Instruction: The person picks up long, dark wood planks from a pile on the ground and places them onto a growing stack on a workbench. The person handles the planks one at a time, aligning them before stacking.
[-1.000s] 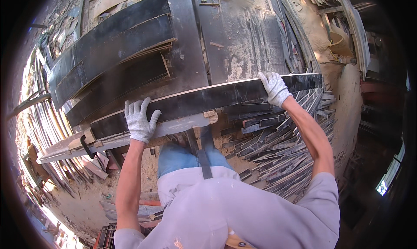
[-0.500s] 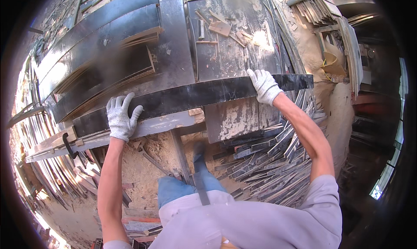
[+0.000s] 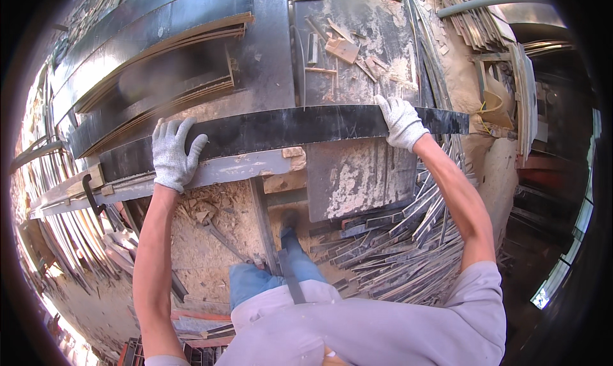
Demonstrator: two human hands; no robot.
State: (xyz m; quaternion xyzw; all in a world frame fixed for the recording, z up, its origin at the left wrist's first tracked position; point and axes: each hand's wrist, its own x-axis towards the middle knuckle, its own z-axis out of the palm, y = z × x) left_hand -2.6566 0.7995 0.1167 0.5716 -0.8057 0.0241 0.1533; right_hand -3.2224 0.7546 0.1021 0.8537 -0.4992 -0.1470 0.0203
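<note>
A long, narrow black-faced plywood strip [image 3: 287,128] lies across the bench in front of me, its sawn edge toward my body. My left hand [image 3: 174,154], in a pale knitted glove, grips it near its left end, fingers over the far edge and thumb apart on the black face. Near the strip's right end, my right hand [image 3: 401,122] wears a matching glove and has its fingers curled over the far edge. A grey straight rail [image 3: 249,167] runs along the near side, with a small wooden block [image 3: 294,152] at its right end. The undersides of both hands are hidden.
A dark clamp [image 3: 91,192] holds the rail at the left. Stacked black panels [image 3: 147,40] stand at far left. Wood offcuts [image 3: 342,50] litter the worn bench top [image 3: 367,21]. Thin strips [image 3: 396,251] are heaped by my right leg, and sawdust covers the floor [image 3: 217,238].
The view has turned slightly, so the bench and offcuts appear shifted to the right. Both hands stay on the plywood strip in about the same places.
</note>
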